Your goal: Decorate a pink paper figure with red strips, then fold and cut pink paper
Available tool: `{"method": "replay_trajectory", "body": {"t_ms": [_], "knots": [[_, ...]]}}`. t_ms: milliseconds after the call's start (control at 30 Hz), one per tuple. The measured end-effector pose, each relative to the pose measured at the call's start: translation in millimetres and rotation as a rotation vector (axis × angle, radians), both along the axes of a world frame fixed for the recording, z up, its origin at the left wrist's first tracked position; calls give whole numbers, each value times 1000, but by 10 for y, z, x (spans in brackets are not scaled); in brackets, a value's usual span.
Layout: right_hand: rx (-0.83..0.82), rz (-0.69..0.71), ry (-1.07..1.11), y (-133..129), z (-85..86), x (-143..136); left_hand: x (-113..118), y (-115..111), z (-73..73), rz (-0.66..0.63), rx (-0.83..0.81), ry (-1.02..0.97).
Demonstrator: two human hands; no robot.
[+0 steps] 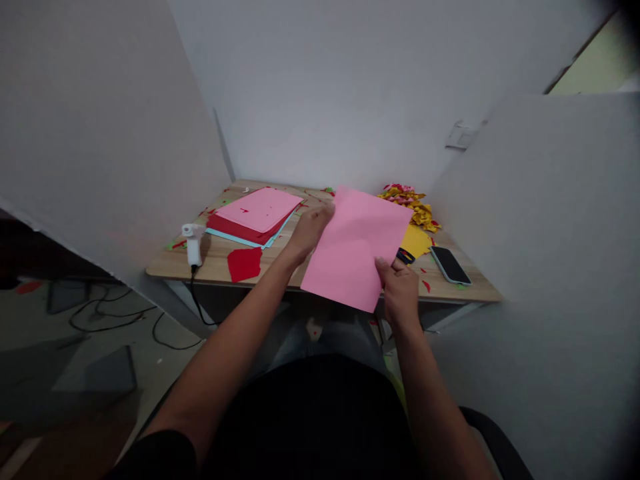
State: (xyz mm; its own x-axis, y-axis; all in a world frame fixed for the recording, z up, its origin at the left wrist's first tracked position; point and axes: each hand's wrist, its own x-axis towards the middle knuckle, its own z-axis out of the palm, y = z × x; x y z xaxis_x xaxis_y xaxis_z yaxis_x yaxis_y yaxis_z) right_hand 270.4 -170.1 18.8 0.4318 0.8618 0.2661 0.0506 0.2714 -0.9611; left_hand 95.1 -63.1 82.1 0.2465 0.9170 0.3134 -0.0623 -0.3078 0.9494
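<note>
A sheet of pink paper (357,247) is held up over the front of the desk, tilted toward me. My left hand (313,230) pinches its upper left edge. My right hand (400,287) grips the lower right edge, thumb on the front face and fingers behind. Dark scissor handles (406,256) show just past the right hand; whether they lie on the desk or in the fingers I cannot tell. A yellow paper piece (416,241) is partly hidden behind the sheet. Left of my left hand lies a stack of pink (263,207), red and light blue sheets.
The wooden desk (215,263) stands between white partitions. A cut red paper piece (244,265) lies near its front edge. At the left stands a white corded device (193,243). A phone (451,265) rests at the right, and yellow and pink scraps (420,215) are heaped behind.
</note>
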Motion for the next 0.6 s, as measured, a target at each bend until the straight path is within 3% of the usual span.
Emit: {"method": "replay_trajectory", "body": {"t_ms": [100,267,433,500,600], "knots": [[-5,-13,44,-117,67,-32,-202,-249,-102,-148,-71,46],[-32,-2,7,-254,141,-67,-356,-558,-281,-144,-120,49],[24,-81,-113,-416,265,-91,-400,-799,-265,-248,-126,69],[34,-109,-200,-501,328,-117,-390,-849,-206,-210,-106,11],[50,-121,-311,-623,417,-174,-358,-886,-117,-24,-69,-143]]}}
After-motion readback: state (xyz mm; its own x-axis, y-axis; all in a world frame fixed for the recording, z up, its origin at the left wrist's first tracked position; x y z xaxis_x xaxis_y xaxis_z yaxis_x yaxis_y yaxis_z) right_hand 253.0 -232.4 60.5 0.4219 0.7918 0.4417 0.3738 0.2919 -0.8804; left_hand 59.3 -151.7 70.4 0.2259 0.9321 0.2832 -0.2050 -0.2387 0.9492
